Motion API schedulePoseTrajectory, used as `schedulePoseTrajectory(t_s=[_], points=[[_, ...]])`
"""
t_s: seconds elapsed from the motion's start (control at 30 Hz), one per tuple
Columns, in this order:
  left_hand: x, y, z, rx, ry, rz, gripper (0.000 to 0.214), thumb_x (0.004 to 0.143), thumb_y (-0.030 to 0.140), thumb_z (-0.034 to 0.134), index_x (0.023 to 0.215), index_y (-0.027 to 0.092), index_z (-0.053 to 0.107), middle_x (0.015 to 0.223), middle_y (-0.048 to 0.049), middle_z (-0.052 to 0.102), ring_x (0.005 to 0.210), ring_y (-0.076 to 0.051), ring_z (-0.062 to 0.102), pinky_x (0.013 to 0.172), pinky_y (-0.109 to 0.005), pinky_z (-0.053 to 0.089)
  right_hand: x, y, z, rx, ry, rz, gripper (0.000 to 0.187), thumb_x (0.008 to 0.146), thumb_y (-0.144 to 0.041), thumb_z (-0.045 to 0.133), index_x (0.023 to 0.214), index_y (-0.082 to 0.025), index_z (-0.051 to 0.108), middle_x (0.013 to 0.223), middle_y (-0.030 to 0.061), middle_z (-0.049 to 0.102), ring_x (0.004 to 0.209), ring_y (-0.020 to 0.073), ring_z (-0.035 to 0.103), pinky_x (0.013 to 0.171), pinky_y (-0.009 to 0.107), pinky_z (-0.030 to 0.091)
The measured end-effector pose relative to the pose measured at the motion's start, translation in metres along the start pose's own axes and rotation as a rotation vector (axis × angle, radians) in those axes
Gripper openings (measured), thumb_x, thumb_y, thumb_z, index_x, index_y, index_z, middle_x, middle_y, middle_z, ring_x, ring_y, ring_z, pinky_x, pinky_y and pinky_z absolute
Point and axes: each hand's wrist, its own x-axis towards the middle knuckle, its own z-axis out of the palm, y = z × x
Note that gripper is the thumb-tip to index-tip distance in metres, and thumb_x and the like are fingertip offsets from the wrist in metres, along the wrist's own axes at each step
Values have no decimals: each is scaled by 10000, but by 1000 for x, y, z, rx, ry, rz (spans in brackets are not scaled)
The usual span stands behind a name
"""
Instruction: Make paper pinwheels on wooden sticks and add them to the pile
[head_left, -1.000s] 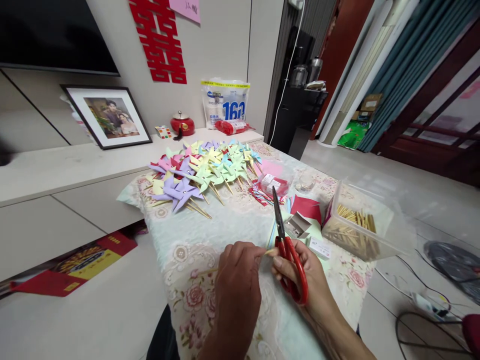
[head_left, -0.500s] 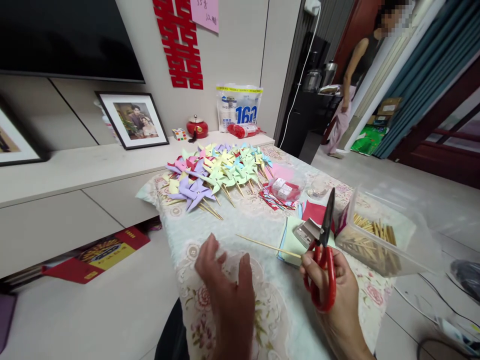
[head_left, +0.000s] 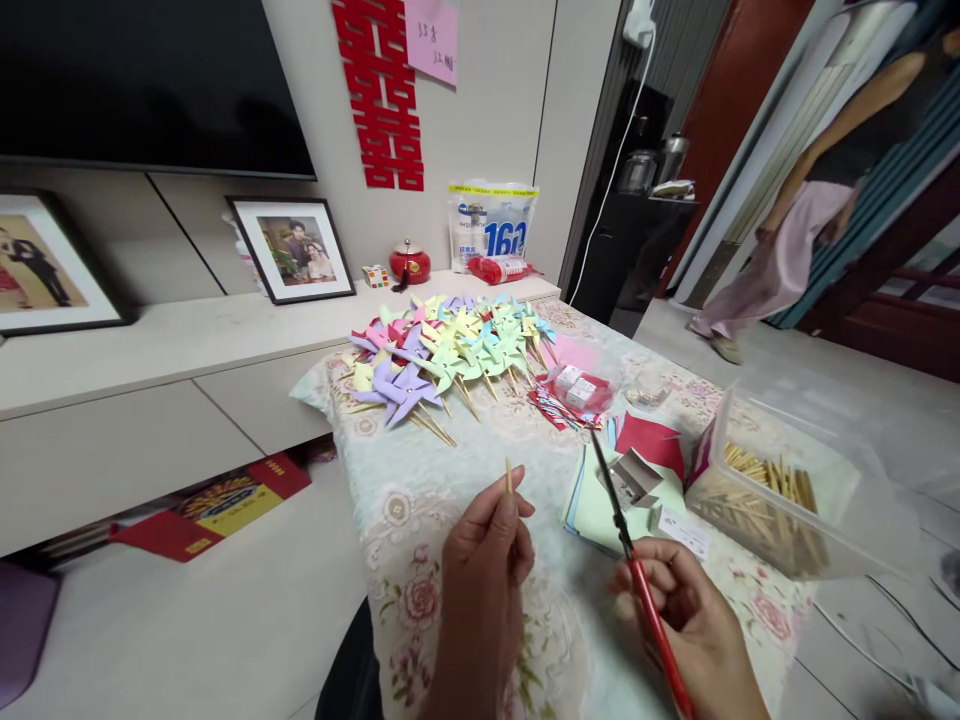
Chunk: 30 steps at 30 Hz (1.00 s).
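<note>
My left hand (head_left: 484, 560) pinches a thin wooden stick (head_left: 509, 476) upright over the flowered tablecloth (head_left: 420, 480); only the stick's top end shows above my fingers. My right hand (head_left: 694, 625) grips red-handled scissors (head_left: 637, 570), blades closed and pointing up and away toward a stack of coloured paper squares (head_left: 600, 500). A heap of pastel paper pinwheels (head_left: 442, 350) on sticks lies at the table's far end.
A clear plastic box of wooden sticks (head_left: 772, 490) stands at the right. A small clear tub with white pieces (head_left: 581, 388) sits mid-table on red paper. A low white cabinet (head_left: 150, 360) with framed photos runs along the left. Another person (head_left: 817, 220) walks at the far right.
My left hand has taken the stick from my right hand and now holds it upright. The scissors tipped over to the left and dropped lower. The other person moved rightward across the room.
</note>
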Motion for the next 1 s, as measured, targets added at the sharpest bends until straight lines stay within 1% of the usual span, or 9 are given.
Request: schedulePoseTrajectory(t_s=[0.1, 0.17, 0.27, 0.43, 0.5, 0.6, 0.77, 0.9, 1.0], points=[[-2, 3, -1, 139, -17, -15, 366, 769, 398, 754, 1074, 195, 763, 750, -15, 614, 473, -36, 350, 414, -191, 227, -3, 3, -16, -153, -87, 22, 368, 688, -410, 837, 900, -223, 601, 730, 4, 627, 655, 165, 600, 587, 249, 512], [-2, 4, 1, 211, -19, -16, 290, 786, 417, 718, 973, 204, 777, 719, -13, 603, 457, -46, 341, 413, -211, 226, -4, 1, -22, -233, -175, 13, 329, 728, -462, 781, 830, -218, 585, 698, -3, 595, 614, 151, 550, 567, 247, 477], [-1, 4, 3, 211, -25, -37, 247, 771, 428, 724, 812, 186, 755, 698, -10, 589, 461, -49, 357, 423, -215, 233, -9, -11, -23, -300, -289, 33, 369, 755, -543, 700, 700, -213, 545, 620, -13, 517, 541, 130, 429, 495, 242, 382], [1, 3, 2, 184, -40, -50, 237, 727, 373, 783, 750, 152, 701, 702, -1, 610, 491, -37, 391, 453, -191, 257, -17, -31, -18, -324, -256, 63, 347, 709, -543, 708, 674, -231, 561, 554, -28, 416, 517, 143, 349, 475, 261, 332], [1, 3, 1, 208, -31, -40, 237, 740, 362, 780, 732, 147, 682, 704, 9, 613, 481, -23, 363, 450, -183, 231, -18, -29, -19, -346, -318, 64, 330, 748, -528, 676, 709, -228, 546, 608, -27, 422, 550, 142, 351, 504, 259, 332], [2, 2, 1, 269, -25, 5, 213, 753, 354, 767, 743, 154, 694, 687, 13, 627, 481, -29, 379, 460, -181, 255, -16, -19, -21, -398, -401, 50, 286, 809, -473, 632, 751, -219, 512, 671, -34, 402, 592, 132, 341, 534, 248, 317], [6, -4, 3, 313, 7, 67, 186, 720, 352, 769, 724, 173, 720, 623, 15, 625, 486, -63, 425, 470, -200, 312, -13, -6, -25, -441, -450, 19, 244, 886, -438, 562, 806, -212, 519, 681, -48, 355, 585, 121, 309, 524, 247, 285], [6, -6, 4, 330, 14, 77, 193, 704, 361, 761, 749, 174, 738, 611, 14, 608, 513, -81, 449, 476, -204, 305, -13, -10, -26, -478, -474, 7, 288, 903, -460, 531, 764, -217, 460, 643, -51, 370, 573, 122, 336, 526, 247, 296], [5, -5, 5, 376, 11, 89, 186, 703, 352, 749, 750, 173, 733, 549, 35, 536, 516, -85, 426, 486, -202, 278, -14, -13, -27, -519, -483, 10, 297, 906, -476, 513, 769, -222, 444, 642, -45, 403, 574, 127, 358, 527, 244, 319]])
